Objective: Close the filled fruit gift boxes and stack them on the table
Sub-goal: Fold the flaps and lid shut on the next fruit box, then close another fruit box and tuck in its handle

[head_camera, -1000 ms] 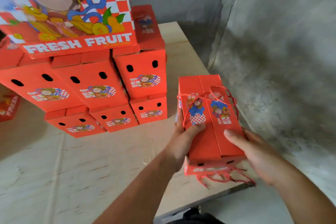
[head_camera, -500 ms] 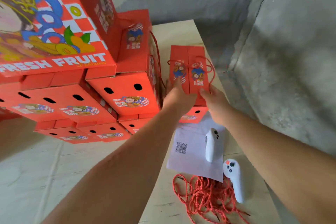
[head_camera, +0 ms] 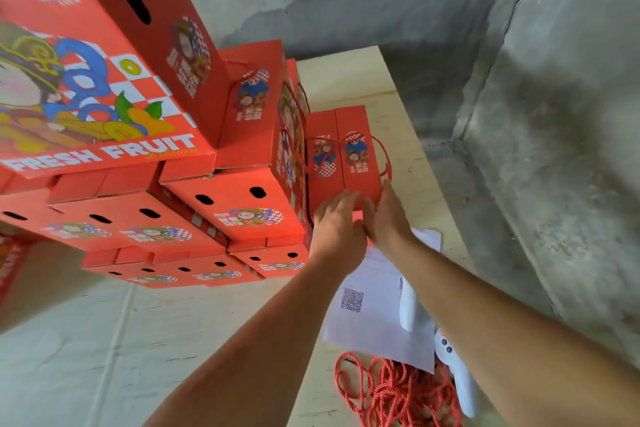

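Closed red gift box [head_camera: 341, 152] at the right end of the stack of red boxes [head_camera: 221, 204], flush against its side wall, rope handle [head_camera: 383, 158] looping off the outer face. Left hand [head_camera: 337, 224] spread, straight fingers pressing the box's near end; right hand [head_camera: 386, 217] likewise flat and spread against the near right corner, thumbs touching between them. Right of the box, a strip of bare worktop [head_camera: 398, 121] up to the worktop's edge, grey concrete wall [head_camera: 519, 114] close beyond. Behind the box, open worktop up to the far edge. Nearer than the box, a white sheet with a QR code [head_camera: 367, 312], two white controllers [head_camera: 410, 310] and a heap of red rope [head_camera: 391, 388], all near the right edge. Left of the stack's lower rows, broad bare worktop.
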Action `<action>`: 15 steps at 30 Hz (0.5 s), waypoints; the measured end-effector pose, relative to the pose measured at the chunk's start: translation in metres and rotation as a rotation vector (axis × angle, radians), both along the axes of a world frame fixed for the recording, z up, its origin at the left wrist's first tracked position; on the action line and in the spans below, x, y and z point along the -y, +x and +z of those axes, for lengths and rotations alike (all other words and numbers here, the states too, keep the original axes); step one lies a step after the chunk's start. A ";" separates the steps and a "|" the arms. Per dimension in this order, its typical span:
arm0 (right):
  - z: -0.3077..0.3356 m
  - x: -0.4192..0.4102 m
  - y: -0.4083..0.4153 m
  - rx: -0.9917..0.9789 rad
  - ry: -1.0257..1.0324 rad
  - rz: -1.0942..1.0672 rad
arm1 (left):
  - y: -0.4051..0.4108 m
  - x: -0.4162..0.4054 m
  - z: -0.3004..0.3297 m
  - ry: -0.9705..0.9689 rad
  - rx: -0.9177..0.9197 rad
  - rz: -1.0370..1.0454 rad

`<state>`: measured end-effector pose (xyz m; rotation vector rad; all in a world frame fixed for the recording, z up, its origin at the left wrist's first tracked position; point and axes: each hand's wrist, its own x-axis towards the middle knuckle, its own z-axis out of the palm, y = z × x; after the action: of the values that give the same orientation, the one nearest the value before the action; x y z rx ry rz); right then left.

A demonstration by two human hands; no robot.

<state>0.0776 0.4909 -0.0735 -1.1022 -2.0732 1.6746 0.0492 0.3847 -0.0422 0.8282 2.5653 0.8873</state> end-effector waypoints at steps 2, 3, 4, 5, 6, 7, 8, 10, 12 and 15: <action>0.002 0.023 0.010 -0.047 0.099 -0.034 | 0.004 0.013 0.004 0.216 0.197 0.149; 0.004 0.037 0.016 -0.065 0.148 -0.015 | 0.007 0.021 0.007 0.341 0.313 0.233; 0.006 0.051 0.021 -0.078 0.222 0.017 | 0.010 0.031 0.010 0.445 0.408 0.313; 0.008 0.064 0.026 -0.101 0.318 0.059 | 0.013 0.041 0.012 0.524 0.480 0.371; 0.009 0.077 0.031 -0.149 0.392 0.088 | 0.017 0.052 0.015 0.581 0.531 0.399; 0.009 0.090 0.038 -0.207 0.410 0.108 | 0.022 0.064 0.017 0.622 0.560 0.402; 0.010 0.102 0.045 -0.255 0.389 0.126 | 0.027 0.076 0.019 0.648 0.570 0.390; 0.020 0.131 0.055 -0.338 0.225 0.178 | 0.036 0.100 0.023 0.692 0.578 0.362; 0.042 0.166 0.055 -0.426 -0.206 0.107 | 0.041 0.128 0.030 0.744 0.594 0.365; 0.057 0.225 0.040 -0.446 -0.551 0.069 | 0.036 0.186 0.039 0.789 0.572 0.395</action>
<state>0.1178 0.2659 -0.0163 -0.6879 -1.4263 2.3472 0.0848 0.1985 -0.0031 0.1498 1.8639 1.9797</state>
